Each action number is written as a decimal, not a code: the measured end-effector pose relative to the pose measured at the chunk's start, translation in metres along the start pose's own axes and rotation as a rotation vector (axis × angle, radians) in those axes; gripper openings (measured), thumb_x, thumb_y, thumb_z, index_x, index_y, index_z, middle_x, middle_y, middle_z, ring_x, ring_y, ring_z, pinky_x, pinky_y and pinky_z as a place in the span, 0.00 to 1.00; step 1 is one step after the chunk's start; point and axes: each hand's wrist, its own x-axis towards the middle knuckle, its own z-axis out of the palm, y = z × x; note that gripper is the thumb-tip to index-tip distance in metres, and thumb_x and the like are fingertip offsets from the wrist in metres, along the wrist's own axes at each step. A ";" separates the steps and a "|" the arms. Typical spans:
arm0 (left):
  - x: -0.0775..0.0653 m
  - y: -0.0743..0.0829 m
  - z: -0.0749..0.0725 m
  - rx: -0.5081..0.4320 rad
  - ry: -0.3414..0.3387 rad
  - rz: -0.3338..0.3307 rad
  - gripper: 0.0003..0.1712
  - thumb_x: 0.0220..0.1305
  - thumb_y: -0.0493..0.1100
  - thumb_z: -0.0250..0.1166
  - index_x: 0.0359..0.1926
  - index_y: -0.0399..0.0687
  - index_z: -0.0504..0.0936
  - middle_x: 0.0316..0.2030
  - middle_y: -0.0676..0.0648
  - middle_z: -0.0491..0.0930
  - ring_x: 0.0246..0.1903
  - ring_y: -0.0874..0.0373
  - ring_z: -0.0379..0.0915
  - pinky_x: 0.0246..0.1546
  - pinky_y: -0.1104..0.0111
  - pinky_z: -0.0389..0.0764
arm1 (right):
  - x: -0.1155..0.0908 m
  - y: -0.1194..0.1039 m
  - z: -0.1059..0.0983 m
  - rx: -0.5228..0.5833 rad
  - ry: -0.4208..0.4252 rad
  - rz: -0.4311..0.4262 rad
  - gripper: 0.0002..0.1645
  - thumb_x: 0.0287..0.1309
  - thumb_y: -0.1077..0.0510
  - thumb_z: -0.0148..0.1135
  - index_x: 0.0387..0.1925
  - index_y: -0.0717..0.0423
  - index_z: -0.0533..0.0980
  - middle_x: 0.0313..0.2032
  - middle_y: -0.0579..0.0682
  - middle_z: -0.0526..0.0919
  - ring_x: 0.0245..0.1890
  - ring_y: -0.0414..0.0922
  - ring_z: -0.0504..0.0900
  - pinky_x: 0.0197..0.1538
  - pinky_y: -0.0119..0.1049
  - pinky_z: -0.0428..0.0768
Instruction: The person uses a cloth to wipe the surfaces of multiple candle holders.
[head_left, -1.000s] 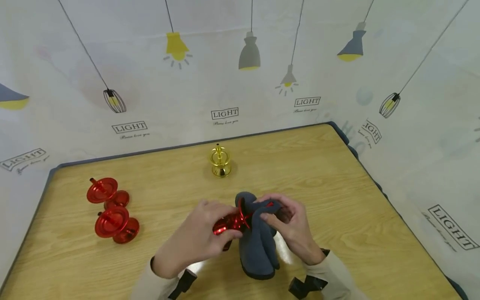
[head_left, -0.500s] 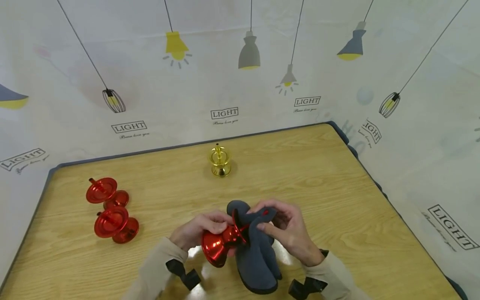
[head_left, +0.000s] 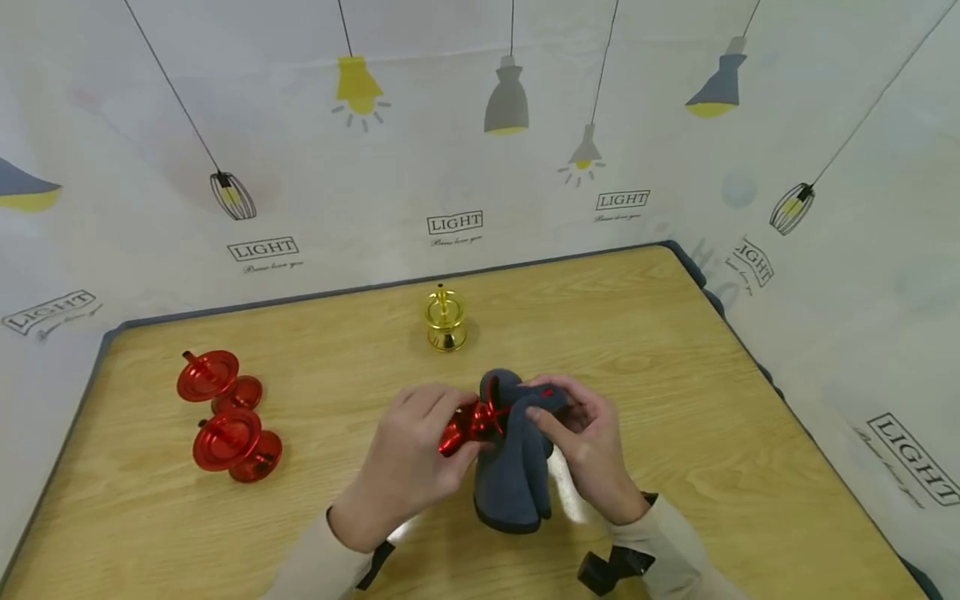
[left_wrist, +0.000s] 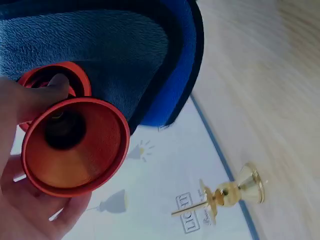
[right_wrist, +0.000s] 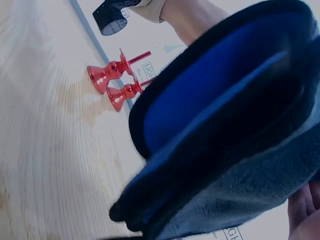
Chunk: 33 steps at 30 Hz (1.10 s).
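Observation:
My left hand grips a shiny red candle holder by its base, above the near middle of the wooden table. In the left wrist view the red candle holder shows its round hollow base, with my fingers curled around it. My right hand pinches a dark blue-grey cloth and presses it over the holder's top. The cloth drapes down towards the table. In the right wrist view the cloth fills most of the frame.
Two more red candle holders lie at the left side of the table, also seen as red candle holders in the right wrist view. A gold candle holder stands upright at the back middle. Lamp-patterned sheeting walls the back and right edges.
My left hand has turned the red holder from base-towards-me back to sideways and lifted it slightly. The cloth stays wrapped over its top under my right hand.

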 end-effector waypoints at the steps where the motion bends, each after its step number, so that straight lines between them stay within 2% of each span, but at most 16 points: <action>1: 0.001 0.000 0.001 0.018 0.010 0.013 0.27 0.42 0.44 0.85 0.44 0.42 0.85 0.38 0.48 0.85 0.40 0.55 0.82 0.46 0.59 0.83 | 0.000 0.000 -0.001 0.002 -0.003 -0.003 0.14 0.62 0.72 0.64 0.49 0.64 0.79 0.44 0.43 0.87 0.35 0.35 0.83 0.33 0.26 0.78; 2: 0.002 0.000 0.002 0.009 0.007 0.022 0.26 0.42 0.43 0.85 0.43 0.42 0.84 0.38 0.48 0.85 0.39 0.56 0.82 0.45 0.59 0.83 | 0.001 0.000 -0.001 -0.004 -0.013 -0.013 0.14 0.62 0.72 0.64 0.49 0.66 0.79 0.44 0.44 0.87 0.36 0.36 0.83 0.35 0.27 0.79; 4: 0.004 -0.004 0.000 -0.102 -0.063 0.011 0.23 0.46 0.43 0.83 0.42 0.43 0.84 0.36 0.50 0.85 0.36 0.59 0.82 0.41 0.64 0.84 | 0.001 0.001 -0.003 -0.022 -0.047 -0.031 0.13 0.62 0.72 0.63 0.49 0.68 0.78 0.43 0.44 0.87 0.36 0.36 0.83 0.35 0.27 0.80; 6: 0.005 -0.011 -0.004 -0.303 -0.204 -0.039 0.17 0.53 0.43 0.79 0.42 0.44 0.84 0.35 0.51 0.86 0.35 0.62 0.81 0.40 0.68 0.84 | 0.001 0.001 -0.004 -0.028 -0.089 -0.047 0.13 0.62 0.72 0.63 0.49 0.71 0.77 0.44 0.43 0.86 0.36 0.36 0.83 0.35 0.28 0.80; 9: 0.008 -0.024 -0.008 -0.663 -0.451 -0.171 0.10 0.66 0.44 0.70 0.44 0.44 0.84 0.35 0.49 0.86 0.34 0.65 0.81 0.37 0.71 0.84 | 0.001 0.001 -0.005 -0.007 -0.157 -0.072 0.13 0.61 0.73 0.63 0.48 0.73 0.76 0.45 0.43 0.86 0.40 0.37 0.85 0.38 0.29 0.82; 11: 0.007 -0.033 -0.008 -0.895 -0.601 -0.262 0.15 0.72 0.46 0.63 0.47 0.38 0.83 0.37 0.45 0.86 0.36 0.64 0.82 0.40 0.70 0.84 | 0.001 0.001 -0.005 0.016 -0.200 -0.093 0.13 0.60 0.74 0.63 0.48 0.74 0.76 0.46 0.44 0.86 0.42 0.38 0.85 0.40 0.30 0.83; 13: 0.005 -0.041 -0.006 -1.094 -0.716 -0.338 0.20 0.75 0.47 0.58 0.50 0.31 0.81 0.37 0.44 0.85 0.35 0.63 0.81 0.40 0.69 0.83 | 0.001 0.001 -0.003 0.036 -0.235 -0.114 0.13 0.60 0.74 0.63 0.47 0.73 0.76 0.47 0.44 0.87 0.45 0.41 0.86 0.42 0.31 0.84; 15: 0.003 -0.046 -0.002 -1.299 -0.799 -0.388 0.26 0.76 0.47 0.54 0.51 0.21 0.76 0.36 0.45 0.85 0.35 0.61 0.82 0.41 0.68 0.83 | 0.000 0.001 -0.002 0.046 -0.256 -0.129 0.12 0.61 0.73 0.64 0.47 0.73 0.77 0.47 0.45 0.87 0.45 0.41 0.86 0.42 0.31 0.84; 16: 0.002 -0.048 0.000 -1.371 -0.827 -0.404 0.27 0.76 0.47 0.53 0.52 0.18 0.74 0.36 0.47 0.85 0.35 0.61 0.82 0.42 0.68 0.83 | 0.000 0.001 -0.002 0.047 -0.260 -0.133 0.12 0.61 0.73 0.64 0.47 0.72 0.77 0.47 0.45 0.87 0.45 0.41 0.86 0.42 0.31 0.83; 19: 0.000 -0.049 0.003 -1.469 -0.858 -0.428 0.30 0.77 0.48 0.51 0.55 0.16 0.71 0.35 0.51 0.87 0.36 0.61 0.84 0.45 0.68 0.83 | -0.002 0.001 -0.002 0.035 -0.246 -0.118 0.13 0.61 0.74 0.63 0.48 0.74 0.76 0.48 0.43 0.87 0.45 0.40 0.85 0.40 0.30 0.82; 20: 0.001 -0.048 0.002 -1.434 -0.832 -0.415 0.30 0.78 0.48 0.51 0.55 0.16 0.71 0.36 0.51 0.87 0.38 0.62 0.84 0.47 0.68 0.83 | -0.002 0.001 -0.002 0.025 -0.231 -0.109 0.13 0.61 0.74 0.63 0.48 0.74 0.76 0.48 0.43 0.87 0.42 0.38 0.85 0.38 0.29 0.82; 21: 0.002 -0.046 0.000 -1.358 -0.787 -0.404 0.29 0.78 0.49 0.52 0.55 0.19 0.73 0.37 0.51 0.87 0.39 0.62 0.83 0.47 0.69 0.82 | -0.002 0.001 -0.003 0.010 -0.213 -0.101 0.14 0.61 0.74 0.62 0.48 0.74 0.76 0.47 0.42 0.87 0.39 0.37 0.84 0.36 0.29 0.81; 25: 0.005 -0.031 -0.008 -0.924 -0.515 -0.344 0.18 0.74 0.46 0.61 0.55 0.38 0.80 0.44 0.48 0.85 0.44 0.62 0.82 0.48 0.70 0.83 | -0.001 0.001 -0.003 -0.008 -0.114 -0.045 0.14 0.61 0.73 0.62 0.49 0.68 0.77 0.45 0.41 0.87 0.34 0.34 0.82 0.33 0.27 0.79; 27: 0.005 -0.021 -0.009 -0.670 -0.367 -0.246 0.17 0.67 0.43 0.70 0.54 0.43 0.81 0.46 0.48 0.84 0.44 0.61 0.82 0.44 0.71 0.85 | -0.001 0.002 -0.003 0.009 -0.066 -0.030 0.15 0.62 0.73 0.62 0.49 0.63 0.79 0.44 0.42 0.87 0.34 0.34 0.82 0.35 0.27 0.79; 31: 0.004 -0.005 -0.005 -0.195 -0.128 -0.009 0.27 0.50 0.42 0.82 0.51 0.41 0.82 0.43 0.47 0.84 0.42 0.57 0.82 0.45 0.67 0.85 | 0.000 0.004 0.000 0.077 -0.002 -0.025 0.17 0.61 0.75 0.61 0.49 0.57 0.80 0.42 0.43 0.87 0.35 0.35 0.82 0.36 0.26 0.80; 33: 0.002 0.000 -0.003 -0.029 -0.048 0.047 0.28 0.46 0.43 0.84 0.48 0.41 0.82 0.41 0.48 0.83 0.41 0.56 0.81 0.46 0.63 0.85 | 0.001 0.004 0.000 0.090 0.004 -0.035 0.18 0.61 0.75 0.61 0.48 0.56 0.81 0.43 0.43 0.87 0.36 0.35 0.82 0.37 0.26 0.80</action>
